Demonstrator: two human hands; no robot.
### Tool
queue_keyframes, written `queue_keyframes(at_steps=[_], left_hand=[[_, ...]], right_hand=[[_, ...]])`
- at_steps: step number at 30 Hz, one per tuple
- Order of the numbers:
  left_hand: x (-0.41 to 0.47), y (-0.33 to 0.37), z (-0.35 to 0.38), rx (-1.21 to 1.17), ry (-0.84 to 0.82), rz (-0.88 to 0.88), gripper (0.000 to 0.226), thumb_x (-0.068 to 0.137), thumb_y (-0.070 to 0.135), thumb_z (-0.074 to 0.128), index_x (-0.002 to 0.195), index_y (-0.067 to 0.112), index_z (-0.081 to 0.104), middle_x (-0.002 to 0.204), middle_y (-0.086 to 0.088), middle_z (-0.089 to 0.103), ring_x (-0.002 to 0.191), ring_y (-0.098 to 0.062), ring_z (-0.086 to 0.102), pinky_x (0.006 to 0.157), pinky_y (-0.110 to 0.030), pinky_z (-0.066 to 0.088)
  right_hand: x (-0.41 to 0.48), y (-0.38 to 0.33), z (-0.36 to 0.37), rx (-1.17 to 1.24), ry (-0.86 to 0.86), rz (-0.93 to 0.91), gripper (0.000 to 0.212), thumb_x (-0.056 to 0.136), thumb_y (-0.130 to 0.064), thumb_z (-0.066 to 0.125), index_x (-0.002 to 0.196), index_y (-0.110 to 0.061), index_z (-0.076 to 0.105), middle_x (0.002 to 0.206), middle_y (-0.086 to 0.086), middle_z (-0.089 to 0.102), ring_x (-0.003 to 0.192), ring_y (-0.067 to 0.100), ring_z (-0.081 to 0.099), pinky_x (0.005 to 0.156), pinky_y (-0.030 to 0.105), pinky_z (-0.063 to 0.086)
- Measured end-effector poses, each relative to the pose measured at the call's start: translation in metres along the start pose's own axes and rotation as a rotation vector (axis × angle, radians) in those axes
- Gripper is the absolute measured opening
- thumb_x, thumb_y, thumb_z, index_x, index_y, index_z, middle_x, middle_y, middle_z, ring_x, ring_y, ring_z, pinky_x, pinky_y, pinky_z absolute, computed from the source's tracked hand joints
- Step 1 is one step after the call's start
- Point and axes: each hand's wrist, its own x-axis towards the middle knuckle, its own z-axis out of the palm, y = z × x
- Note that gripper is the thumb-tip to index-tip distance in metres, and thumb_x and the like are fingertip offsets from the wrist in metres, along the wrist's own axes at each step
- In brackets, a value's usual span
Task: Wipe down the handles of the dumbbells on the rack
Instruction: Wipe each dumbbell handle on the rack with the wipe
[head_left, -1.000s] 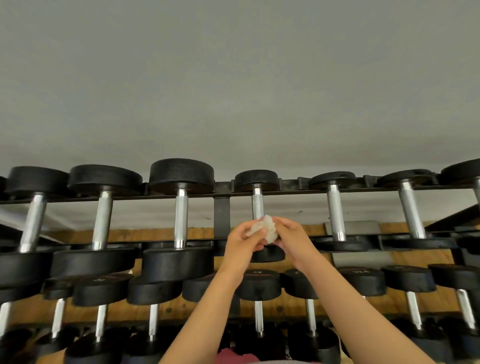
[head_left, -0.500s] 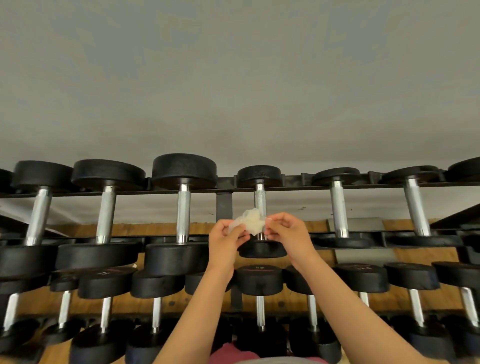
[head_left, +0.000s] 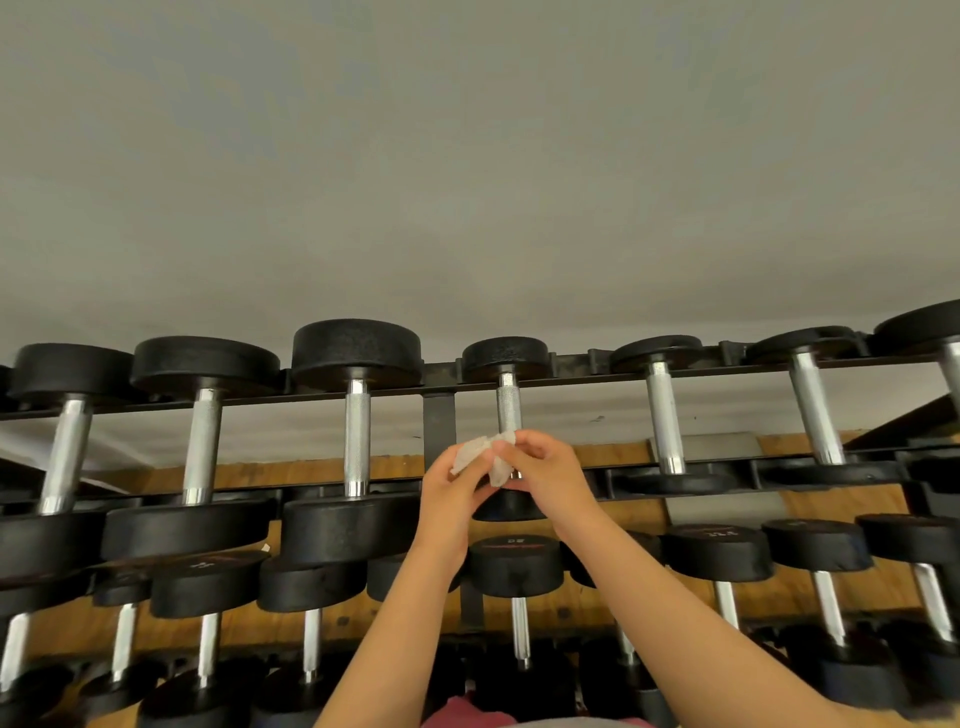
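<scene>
Now, frame centre: left hand (head_left: 451, 500) and right hand (head_left: 546, 479) both pinch small crumpled white wipe (head_left: 480, 458), just before knurled chrome handle (head_left: 508, 406) of small black dumbbell (head_left: 505, 355), top row of black metal rack (head_left: 439, 415). Likely step: refolding wipe. Next: wrap handle, rub lengthwise.

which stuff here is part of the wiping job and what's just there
In the job: white wipe, pinched by left hand and right hand; knurled dumbbell handle behind it; other dumbbells on the rack.
Just there: wooden boards, grey wall.
</scene>
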Motion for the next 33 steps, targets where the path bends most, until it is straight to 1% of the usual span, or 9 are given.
queue_keyframes(at_steps=[3, 7, 9, 12, 15, 22, 28, 31, 33], left_hand=[[0.002, 0.002, -0.005, -0.069, 0.002, -0.011, 0.022, 0.097, 0.013, 0.055, 0.117, 0.006, 0.060, 0.114, -0.013, 0.067, 0.109, -0.024, 0.066, 0.086, -0.030, 0.056], [0.006, 0.006, -0.008, -0.209, 0.130, -0.066, 0.017, 0.099, 0.012, 0.052, 0.115, 0.015, 0.056, 0.118, -0.010, 0.064, 0.108, -0.022, 0.065, 0.083, -0.027, 0.057], [0.008, 0.007, -0.009, -0.210, 0.167, -0.062, 0.016, 0.098, 0.012, 0.053, 0.112, 0.017, 0.056, 0.119, -0.010, 0.063, 0.108, -0.021, 0.065, 0.081, -0.027, 0.057], [0.011, 0.007, -0.008, -0.173, 0.209, -0.060, 0.025, 0.096, 0.012, 0.056, 0.121, 0.016, 0.055, 0.120, -0.008, 0.062, 0.110, -0.019, 0.062, 0.081, -0.026, 0.055], [0.015, 0.007, -0.006, -0.175, 0.225, -0.080, 0.032, 0.095, 0.012, 0.059, 0.126, 0.012, 0.052, 0.119, -0.005, 0.061, 0.108, -0.018, 0.062, 0.079, -0.026, 0.054], [0.014, 0.012, 0.004, 0.121, 0.063, 0.032, 0.009, 0.089, 0.017, 0.067, 0.087, 0.012, 0.060, 0.097, -0.001, 0.069, 0.092, -0.017, 0.066, 0.071, -0.027, 0.055], [0.015, 0.010, 0.000, 0.371, -0.156, 0.162, 0.015, 0.089, 0.017, 0.069, 0.101, 0.025, 0.071, 0.104, 0.006, 0.069, 0.095, -0.010, 0.065, 0.079, -0.023, 0.054], [0.016, 0.007, 0.002, 0.529, -0.116, 0.220, 0.016, 0.088, 0.018, 0.071, 0.103, 0.024, 0.072, 0.100, 0.006, 0.064, 0.085, -0.007, 0.060, 0.075, -0.016, 0.048], [0.015, 0.006, 0.005, 0.538, -0.054, 0.220, 0.023, 0.088, 0.020, 0.071, 0.110, 0.023, 0.066, 0.108, 0.006, 0.058, 0.088, -0.005, 0.056, 0.075, -0.013, 0.046]], right_hand=[[-0.002, -0.002, -0.005, 0.059, -0.017, 0.019, 0.021, 0.099, -0.017, 0.053, 0.113, -0.011, 0.067, 0.113, 0.006, 0.067, 0.102, 0.016, 0.065, 0.074, 0.021, 0.057], [-0.001, -0.003, -0.016, 0.153, 0.069, 0.084, 0.019, 0.101, -0.016, 0.049, 0.107, -0.019, 0.066, 0.112, 0.004, 0.068, 0.098, 0.013, 0.066, 0.070, 0.019, 0.057], [0.001, -0.004, -0.019, 0.181, 0.101, 0.126, 0.022, 0.101, -0.018, 0.048, 0.115, -0.015, 0.065, 0.113, 0.007, 0.068, 0.098, 0.015, 0.068, 0.072, 0.021, 0.058], [0.003, -0.005, -0.020, 0.209, 0.116, 0.140, 0.027, 0.101, -0.018, 0.048, 0.124, -0.011, 0.060, 0.117, 0.008, 0.067, 0.100, 0.017, 0.068, 0.074, 0.024, 0.058], [0.003, -0.008, -0.022, 0.289, 0.135, 0.130, 0.023, 0.101, -0.017, 0.049, 0.121, -0.013, 0.060, 0.114, 0.006, 0.068, 0.099, 0.017, 0.069, 0.077, 0.026, 0.058], [0.004, -0.010, -0.018, 0.242, 0.065, 0.140, 0.022, 0.100, -0.015, 0.051, 0.117, -0.008, 0.064, 0.115, 0.011, 0.069, 0.102, 0.021, 0.068, 0.080, 0.028, 0.058], [-0.001, -0.018, -0.017, 0.209, -0.042, 0.114, 0.027, 0.094, -0.034, 0.060, 0.112, -0.016, 0.067, 0.107, 0.005, 0.072, 0.100, 0.017, 0.069, 0.082, 0.027, 0.057], [0.000, -0.016, -0.012, 0.088, 0.023, 0.079, 0.009, 0.089, -0.022, 0.068, 0.098, -0.022, 0.070, 0.103, 0.004, 0.072, 0.100, 0.020, 0.067, 0.085, 0.031, 0.057], [0.001, -0.014, -0.010, 0.096, 0.071, 0.069, 0.007, 0.089, -0.016, 0.068, 0.092, -0.022, 0.068, 0.099, 0.004, 0.071, 0.098, 0.022, 0.067, 0.085, 0.033, 0.057]])
